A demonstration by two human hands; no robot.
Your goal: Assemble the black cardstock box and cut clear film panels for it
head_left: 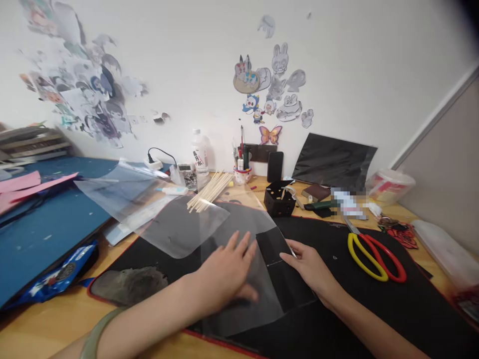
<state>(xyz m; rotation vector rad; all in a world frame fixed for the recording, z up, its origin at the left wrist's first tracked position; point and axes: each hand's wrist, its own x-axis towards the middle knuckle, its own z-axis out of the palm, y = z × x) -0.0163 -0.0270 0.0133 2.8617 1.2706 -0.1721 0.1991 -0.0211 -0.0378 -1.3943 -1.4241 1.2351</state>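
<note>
My left hand [226,271] lies flat with fingers spread on a clear plastic sheet [239,229] that covers a black mat [374,304]. Under the sheet lies a black card piece [279,259]. My right hand [309,267] rests at the sheet's right edge, its fingers pinched on a thin pointed tool [291,249] that I cannot name. Both hands sit close together at the middle of the desk.
Yellow and red scissors [376,257] lie right of my hands. A black box [279,199], wooden sticks [209,192], a phone [275,166], a pen cup [242,172] and a bottle [200,152] stand behind. A blue mat [45,219] and a snack packet [60,276] are left.
</note>
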